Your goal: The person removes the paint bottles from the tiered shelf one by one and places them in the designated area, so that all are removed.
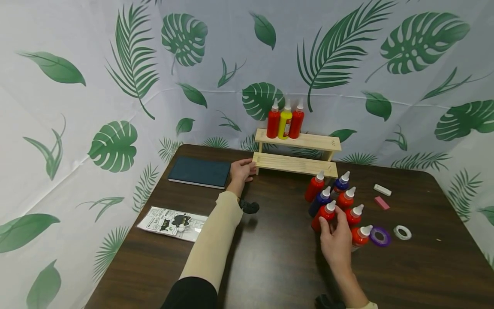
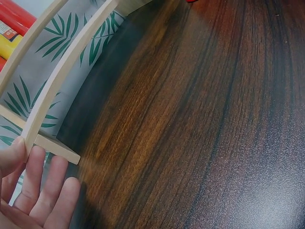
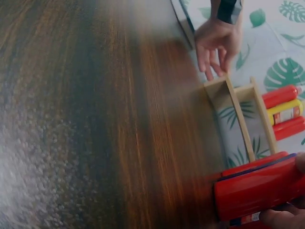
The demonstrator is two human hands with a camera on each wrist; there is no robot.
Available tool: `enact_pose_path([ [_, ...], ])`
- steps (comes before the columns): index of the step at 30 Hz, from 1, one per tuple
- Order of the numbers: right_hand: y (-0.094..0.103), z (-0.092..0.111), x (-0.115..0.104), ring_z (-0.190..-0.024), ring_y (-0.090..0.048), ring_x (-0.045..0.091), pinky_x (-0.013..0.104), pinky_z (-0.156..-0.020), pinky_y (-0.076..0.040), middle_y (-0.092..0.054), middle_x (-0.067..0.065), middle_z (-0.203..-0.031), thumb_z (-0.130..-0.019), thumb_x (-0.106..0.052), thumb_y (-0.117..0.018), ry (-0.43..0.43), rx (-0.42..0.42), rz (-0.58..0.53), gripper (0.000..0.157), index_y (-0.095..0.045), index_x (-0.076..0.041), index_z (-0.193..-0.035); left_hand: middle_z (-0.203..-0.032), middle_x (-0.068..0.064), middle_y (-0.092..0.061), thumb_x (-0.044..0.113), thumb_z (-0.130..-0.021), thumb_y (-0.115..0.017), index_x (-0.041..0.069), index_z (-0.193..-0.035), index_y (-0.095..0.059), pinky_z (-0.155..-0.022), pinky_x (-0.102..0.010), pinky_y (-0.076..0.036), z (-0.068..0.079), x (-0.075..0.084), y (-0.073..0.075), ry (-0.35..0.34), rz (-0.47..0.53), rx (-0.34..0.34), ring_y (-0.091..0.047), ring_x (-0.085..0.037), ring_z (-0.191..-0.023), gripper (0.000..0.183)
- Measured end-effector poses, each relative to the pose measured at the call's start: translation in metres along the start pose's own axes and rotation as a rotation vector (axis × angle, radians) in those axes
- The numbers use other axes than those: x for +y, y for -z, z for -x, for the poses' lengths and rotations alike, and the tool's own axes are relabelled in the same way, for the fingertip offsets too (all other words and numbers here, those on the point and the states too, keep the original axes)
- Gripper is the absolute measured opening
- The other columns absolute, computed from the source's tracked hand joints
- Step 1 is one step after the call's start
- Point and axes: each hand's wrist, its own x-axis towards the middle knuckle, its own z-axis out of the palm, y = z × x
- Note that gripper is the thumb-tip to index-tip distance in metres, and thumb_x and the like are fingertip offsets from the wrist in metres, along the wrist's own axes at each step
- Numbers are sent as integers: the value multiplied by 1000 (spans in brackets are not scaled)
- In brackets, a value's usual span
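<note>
Off the wooden shelf (image 1: 295,163)'s front edge, table (image 1: 278,253) runs wide; left hand (image 1: 241,171) pinches shelf's left end; right hand (image 1: 337,241) grips red bottle (image 1: 320,216)

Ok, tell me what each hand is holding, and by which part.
The right hand grips a red bottle by its upper body. The left hand pinches the wooden shelf at the left end of its lower tier.

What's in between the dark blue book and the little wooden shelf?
The person's left hand, holding the shelf by its end; the head view shows it.
</note>
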Motion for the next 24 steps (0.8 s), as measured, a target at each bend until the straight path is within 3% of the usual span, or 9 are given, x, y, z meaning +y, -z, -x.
enact_pose_path([
  [7,1,-2,-1,-125,-49,38,56,-97,-42,-47,18,-141,-92,-8,-63,2,-2,12,52,-42,-4,-139,-86,-5,-73,22,-87,-72,18,-107,-73,-53,-27,-55,3,1,1,-15,4,-3,-71,-19,-80,21],
  [14,5,-2,-7,-127,-47,39,55,-98,-42,-45,17,-143,-92,-10,-64,-18,-17,14,54,-41,-5,-140,-89,-7,-73,21,-87,-73,18,-107,-73,-56,-31,-57,1,1,0,14,6,-12,-72,-20,-83,21],
  [24,17,-8,-34,-124,-53,27,47,-98,-43,-53,10,-137,-91,-15,-66,67,50,-19,52,-47,-10,-139,-90,-9,-74,20,-87,-72,16,-107,-73,-64,-36,-58,5,0,0,-21,0,3,-72,-22,-84,21],
])
